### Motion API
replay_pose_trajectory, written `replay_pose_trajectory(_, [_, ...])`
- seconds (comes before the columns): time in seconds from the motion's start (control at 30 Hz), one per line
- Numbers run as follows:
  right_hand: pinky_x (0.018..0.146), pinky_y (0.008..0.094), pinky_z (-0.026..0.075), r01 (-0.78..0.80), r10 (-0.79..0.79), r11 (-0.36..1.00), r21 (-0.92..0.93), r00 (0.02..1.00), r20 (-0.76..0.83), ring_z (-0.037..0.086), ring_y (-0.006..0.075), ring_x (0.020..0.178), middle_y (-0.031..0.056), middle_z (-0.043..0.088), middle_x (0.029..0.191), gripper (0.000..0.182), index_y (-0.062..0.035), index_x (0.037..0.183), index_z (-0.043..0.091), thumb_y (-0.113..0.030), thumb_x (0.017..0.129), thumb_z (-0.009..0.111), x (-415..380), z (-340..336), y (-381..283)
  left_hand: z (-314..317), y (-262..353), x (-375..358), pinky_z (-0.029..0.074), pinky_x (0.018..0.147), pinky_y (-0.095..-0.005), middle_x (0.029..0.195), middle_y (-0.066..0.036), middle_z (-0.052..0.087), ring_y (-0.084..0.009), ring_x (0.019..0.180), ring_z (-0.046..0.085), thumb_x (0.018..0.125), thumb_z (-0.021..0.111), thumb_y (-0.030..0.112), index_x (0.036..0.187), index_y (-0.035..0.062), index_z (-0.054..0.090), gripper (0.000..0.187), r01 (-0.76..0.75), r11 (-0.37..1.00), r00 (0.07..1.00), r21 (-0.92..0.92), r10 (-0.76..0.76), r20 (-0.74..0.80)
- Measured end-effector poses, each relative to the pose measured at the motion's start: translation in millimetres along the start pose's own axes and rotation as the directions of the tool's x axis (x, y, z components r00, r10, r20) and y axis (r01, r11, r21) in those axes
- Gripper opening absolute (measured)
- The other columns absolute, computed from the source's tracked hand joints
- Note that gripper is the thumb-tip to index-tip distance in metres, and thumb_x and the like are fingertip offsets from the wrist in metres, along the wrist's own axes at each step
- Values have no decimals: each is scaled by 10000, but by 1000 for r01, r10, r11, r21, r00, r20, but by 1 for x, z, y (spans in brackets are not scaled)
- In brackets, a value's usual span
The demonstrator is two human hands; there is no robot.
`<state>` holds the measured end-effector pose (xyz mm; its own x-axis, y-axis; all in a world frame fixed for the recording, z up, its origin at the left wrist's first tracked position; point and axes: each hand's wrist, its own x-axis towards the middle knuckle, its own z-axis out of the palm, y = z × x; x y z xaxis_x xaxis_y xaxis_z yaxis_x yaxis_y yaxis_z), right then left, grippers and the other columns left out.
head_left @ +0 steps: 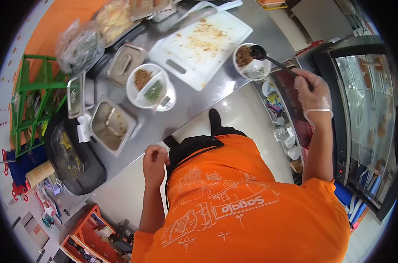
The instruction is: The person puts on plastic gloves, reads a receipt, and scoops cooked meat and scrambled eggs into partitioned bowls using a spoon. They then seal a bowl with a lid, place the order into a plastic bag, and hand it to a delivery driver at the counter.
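My right hand [312, 90], in a clear plastic glove, grips the handle of a black ladle [278, 64]. The ladle's bowl rests over a divided white container [246, 70] with shredded brown food, at the counter's right end. Bare and loosely curled, my left hand [156, 160] is near the counter's front edge, below a steel pan [112, 127]; whether anything is in it is hidden. A second divided container [143, 97], with brown food and something green, sits on a white scale [169, 100].
A white cutting board [201, 48] with brown crumbs lies on the steel counter [188, 107]. Lidded steel pans, a plastic bag [80, 46] and a green rack [32, 103] are at the left. A glass-fronted cabinet [365, 114] stands at the right.
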<state>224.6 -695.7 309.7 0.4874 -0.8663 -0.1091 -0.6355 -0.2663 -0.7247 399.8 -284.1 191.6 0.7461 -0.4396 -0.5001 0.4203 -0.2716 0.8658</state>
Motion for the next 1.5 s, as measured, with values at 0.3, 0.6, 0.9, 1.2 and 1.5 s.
replay_pose_trajectory(0.3, [761,440,509,413,-354,828,-380,910,218,653,386,810,250,648,849,158,13,958,662,-88,901,555,30,13,-30,209,37,132,505,746,-251,1006,-84,665,-126,838,638,971,627,196,1239,-39,558,362,-218,962,941,162,163,298])
replay_pose_trajectory(0.6, [813,424,499,598,-459,623,-504,801,383,594,412,884,267,598,918,274,48,1128,603,8,863,546,2,59,-26,262,41,167,531,733,-282,1049,-117,697,-159,810,673,915,675,201,1250,-29,580,417,-274,944,946,186,229,229])
replay_pose_trajectory(0.9, [811,418,501,481,-317,584,-654,877,362,593,404,895,256,605,908,260,49,1110,607,-5,877,504,-5,88,-43,260,33,171,532,726,-271,963,-101,674,-145,816,674,914,671,130,1221,-48,563,371,-203,976,928,-80,217,304])
replay_pose_trajectory(1.2, [808,444,511,229,-122,750,-620,970,211,623,418,892,261,632,944,248,32,1113,633,-25,897,525,-13,100,-62,257,23,174,538,742,-258,975,-106,643,-156,828,676,922,652,86,1235,-72,526,372,-142,957,908,-253,228,351])
replay_pose_trajectory(1.5, [806,389,507,-6,6,911,-412,1000,0,650,380,870,238,665,975,224,-7,1120,666,-121,956,564,-21,94,-63,256,24,176,538,729,-259,970,-107,654,-158,827,687,923,659,85,1234,-58,532,365,-146,956,900,-254,235,367])
